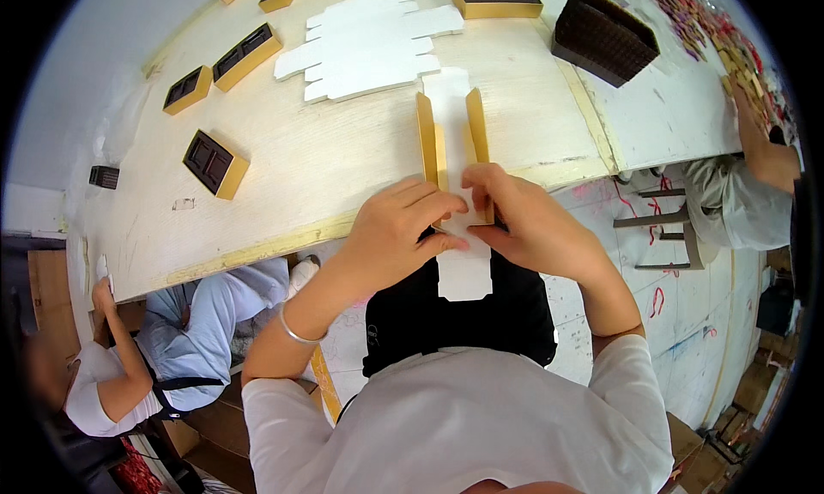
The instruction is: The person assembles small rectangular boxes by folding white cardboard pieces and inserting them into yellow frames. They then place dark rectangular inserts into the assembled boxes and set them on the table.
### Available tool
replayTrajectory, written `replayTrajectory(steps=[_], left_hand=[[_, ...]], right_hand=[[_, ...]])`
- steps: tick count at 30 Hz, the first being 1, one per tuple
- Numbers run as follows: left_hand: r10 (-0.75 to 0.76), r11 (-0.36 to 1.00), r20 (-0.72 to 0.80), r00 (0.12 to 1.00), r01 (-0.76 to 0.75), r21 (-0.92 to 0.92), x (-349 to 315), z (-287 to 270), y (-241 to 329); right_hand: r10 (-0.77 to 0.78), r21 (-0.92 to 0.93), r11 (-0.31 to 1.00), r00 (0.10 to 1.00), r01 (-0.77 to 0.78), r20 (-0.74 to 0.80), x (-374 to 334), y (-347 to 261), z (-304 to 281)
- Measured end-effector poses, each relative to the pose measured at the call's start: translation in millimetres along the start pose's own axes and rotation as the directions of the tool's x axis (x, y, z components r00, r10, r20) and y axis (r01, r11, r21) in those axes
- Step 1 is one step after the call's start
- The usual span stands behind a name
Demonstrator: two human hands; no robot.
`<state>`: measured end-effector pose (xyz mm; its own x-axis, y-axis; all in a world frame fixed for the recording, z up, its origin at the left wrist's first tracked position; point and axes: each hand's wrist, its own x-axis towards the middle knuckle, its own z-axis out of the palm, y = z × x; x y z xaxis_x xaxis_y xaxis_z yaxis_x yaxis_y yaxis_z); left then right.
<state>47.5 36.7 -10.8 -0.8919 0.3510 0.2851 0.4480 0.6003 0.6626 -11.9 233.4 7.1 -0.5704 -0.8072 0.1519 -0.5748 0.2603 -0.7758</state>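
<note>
A part-folded cardboard box [453,163], white inside and gold outside, lies at the table's near edge. Its two long gold sides stand up, while the white end flaps lie flat; the near flap hangs over my lap. My left hand [396,228] grips the near end of the left side, thumb and fingers bent inward. On the opposite side, my right hand [525,224] pinches the near end of the right wall. The fingers partly hide the near corners. Beyond the box lies a stack of flat white box blanks [365,43].
Gold boxes with dark brown trays inside stand on the table [318,163], one [216,163] at left, another [496,0] at the back. A stack of dark trays [605,35] sits at back right. People are at left [184,322] and right [768,163], the latter near a stool [678,228].
</note>
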Motion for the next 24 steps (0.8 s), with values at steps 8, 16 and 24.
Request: replayTrajectory(steps=[8, 16, 24], left_hand=[[0.005, 0.998, -0.147, 0.989, 0.005, 0.069, 3, 20, 1], [-0.126, 0.95, -0.015, 0.992, 0.116, -0.291, 10, 11, 2], [-0.282, 0.901, -0.142, 0.949, 0.21, -0.38, 7, 20, 3]], right_hand=[[-0.011, -0.002, 1.0, 0.997, 0.011, 0.081, -16, 0, -13], [-0.387, -0.416, 0.875, 0.872, 0.247, -0.298, -27, 42, 22], [0.117, 0.309, 0.95, 0.868, 0.044, -0.483, -15, 22, 33]])
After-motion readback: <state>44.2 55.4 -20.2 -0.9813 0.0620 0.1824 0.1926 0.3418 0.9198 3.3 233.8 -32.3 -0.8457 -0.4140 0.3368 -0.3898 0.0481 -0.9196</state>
